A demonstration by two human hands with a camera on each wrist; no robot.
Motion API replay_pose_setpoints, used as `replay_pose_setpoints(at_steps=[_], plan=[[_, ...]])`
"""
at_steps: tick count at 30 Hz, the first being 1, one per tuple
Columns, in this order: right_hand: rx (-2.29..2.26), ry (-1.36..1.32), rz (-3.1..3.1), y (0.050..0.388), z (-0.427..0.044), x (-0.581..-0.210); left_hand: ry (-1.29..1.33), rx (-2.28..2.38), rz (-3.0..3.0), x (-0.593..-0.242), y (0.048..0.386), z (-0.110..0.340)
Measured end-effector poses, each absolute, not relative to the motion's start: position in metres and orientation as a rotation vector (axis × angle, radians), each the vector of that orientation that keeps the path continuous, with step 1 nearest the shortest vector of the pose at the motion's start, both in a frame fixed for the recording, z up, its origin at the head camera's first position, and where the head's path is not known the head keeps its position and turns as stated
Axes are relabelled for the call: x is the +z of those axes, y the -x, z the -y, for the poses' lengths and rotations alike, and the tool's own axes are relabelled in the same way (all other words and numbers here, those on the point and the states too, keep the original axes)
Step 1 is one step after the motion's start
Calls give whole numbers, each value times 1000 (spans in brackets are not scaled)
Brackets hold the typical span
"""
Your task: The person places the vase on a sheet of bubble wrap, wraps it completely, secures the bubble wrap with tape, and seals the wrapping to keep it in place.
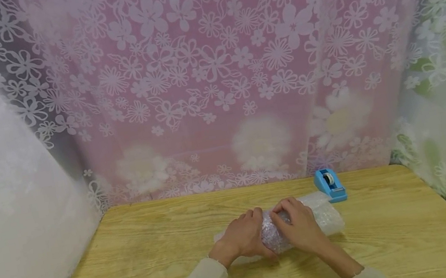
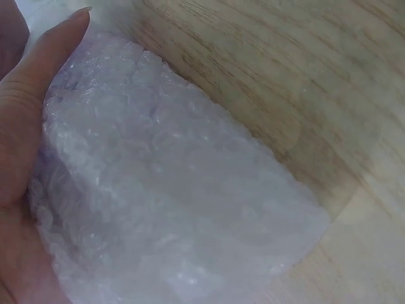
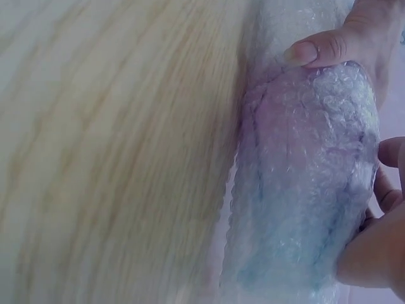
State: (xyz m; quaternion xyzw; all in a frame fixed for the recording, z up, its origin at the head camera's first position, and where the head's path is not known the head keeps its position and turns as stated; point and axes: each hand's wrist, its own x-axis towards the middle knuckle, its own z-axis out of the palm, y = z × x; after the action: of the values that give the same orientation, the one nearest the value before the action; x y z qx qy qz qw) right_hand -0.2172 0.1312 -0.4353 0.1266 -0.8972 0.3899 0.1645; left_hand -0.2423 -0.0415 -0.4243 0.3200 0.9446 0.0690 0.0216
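A bundle rolled in clear bubble wrap (image 1: 271,234) lies across the wooden table, with something purple and bluish showing through its layers. My left hand (image 1: 244,235) grips it from the left, thumb on the near side and fingers over the top. On its upper side, right of the left hand, the bent fingers and thumb of my right hand (image 1: 300,225) pinch at the wrap. Seen from the right wrist, the bundle (image 3: 304,164) looks tubular, its wrapped item hidden by the bubbles. The left wrist view shows the whitish loose end (image 2: 190,190) of the wrap.
Just beyond the wrap's right end stands a blue tape dispenser (image 1: 330,186) with a roll in it. The wooden table (image 1: 144,248) extends to both sides. Flower-patterned curtains (image 1: 215,87) hang behind it and at its left and right.
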Motion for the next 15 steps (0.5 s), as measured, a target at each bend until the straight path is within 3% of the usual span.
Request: replay_pose_setpoints(at_steps=[6,15], plan=[[1249,-439,2511,220,-139,-437,-950,231,-2900,-423,243,42],[1223,-317,2388,201,-148,-429,-777,380,-2714,-413,239,42]])
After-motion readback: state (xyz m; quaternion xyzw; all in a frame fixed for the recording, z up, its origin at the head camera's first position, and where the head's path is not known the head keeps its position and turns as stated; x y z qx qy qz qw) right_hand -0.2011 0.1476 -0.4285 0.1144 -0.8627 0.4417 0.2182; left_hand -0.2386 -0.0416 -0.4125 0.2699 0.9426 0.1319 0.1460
